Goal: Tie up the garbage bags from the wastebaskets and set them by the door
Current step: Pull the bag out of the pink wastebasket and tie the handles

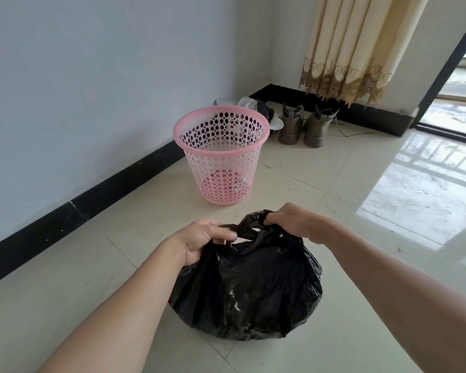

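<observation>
On the tiled floor (320, 184) just in front of the person sits a full black garbage bag (248, 289), its gathered top twisted between both hands. The left hand (202, 240) grips one strand with curled fingers (223, 234); the right hand (291, 220) pinches the other. Beyond stands a pink perforated wastebasket (221, 154) near the wall, then a pair of boots (304, 125) below a cream curtain (353, 44).
</observation>
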Demonstrator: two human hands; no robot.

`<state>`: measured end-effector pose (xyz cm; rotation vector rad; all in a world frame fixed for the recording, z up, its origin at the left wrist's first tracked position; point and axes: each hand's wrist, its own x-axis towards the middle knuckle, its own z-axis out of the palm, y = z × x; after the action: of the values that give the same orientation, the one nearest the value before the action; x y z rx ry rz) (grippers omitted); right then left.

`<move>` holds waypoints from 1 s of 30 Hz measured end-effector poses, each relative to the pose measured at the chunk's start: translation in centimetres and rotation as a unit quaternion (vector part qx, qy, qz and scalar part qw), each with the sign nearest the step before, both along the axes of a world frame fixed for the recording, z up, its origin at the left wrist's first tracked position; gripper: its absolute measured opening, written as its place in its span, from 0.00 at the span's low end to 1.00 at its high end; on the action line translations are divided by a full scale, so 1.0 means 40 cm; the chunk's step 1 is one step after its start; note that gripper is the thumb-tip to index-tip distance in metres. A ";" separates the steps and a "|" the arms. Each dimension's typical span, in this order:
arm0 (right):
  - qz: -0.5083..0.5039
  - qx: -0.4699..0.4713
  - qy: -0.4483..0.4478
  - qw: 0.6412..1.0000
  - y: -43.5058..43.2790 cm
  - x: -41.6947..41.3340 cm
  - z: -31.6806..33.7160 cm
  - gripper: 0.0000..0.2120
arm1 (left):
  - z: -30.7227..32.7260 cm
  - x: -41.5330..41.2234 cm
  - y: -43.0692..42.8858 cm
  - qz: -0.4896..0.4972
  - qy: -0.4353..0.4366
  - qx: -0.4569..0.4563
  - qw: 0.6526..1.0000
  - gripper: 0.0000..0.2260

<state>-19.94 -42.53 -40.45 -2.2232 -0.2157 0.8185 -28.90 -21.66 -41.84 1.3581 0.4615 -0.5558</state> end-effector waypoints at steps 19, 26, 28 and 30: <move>-0.256 0.397 0.207 0.857 0.017 0.002 -0.034 0.14 | -0.011 0.022 -0.012 0.268 -0.002 -0.168 0.949 0.07; -0.339 0.468 0.222 0.785 0.028 0.015 -0.005 0.14 | 0.003 0.047 0.026 0.523 -0.036 -0.201 0.827 0.08; -0.424 0.488 0.218 0.731 -0.005 0.036 -0.012 0.16 | -0.007 0.039 0.064 0.567 -0.037 -0.224 0.792 0.11; -0.495 0.472 0.212 0.698 -0.060 0.058 -0.042 0.16 | -0.029 0.020 0.107 0.605 -0.021 -0.201 0.770 0.12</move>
<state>-17.61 -44.92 -42.12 -0.8508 0.6307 0.3853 -28.10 -17.36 -42.99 0.4402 0.9885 0.4503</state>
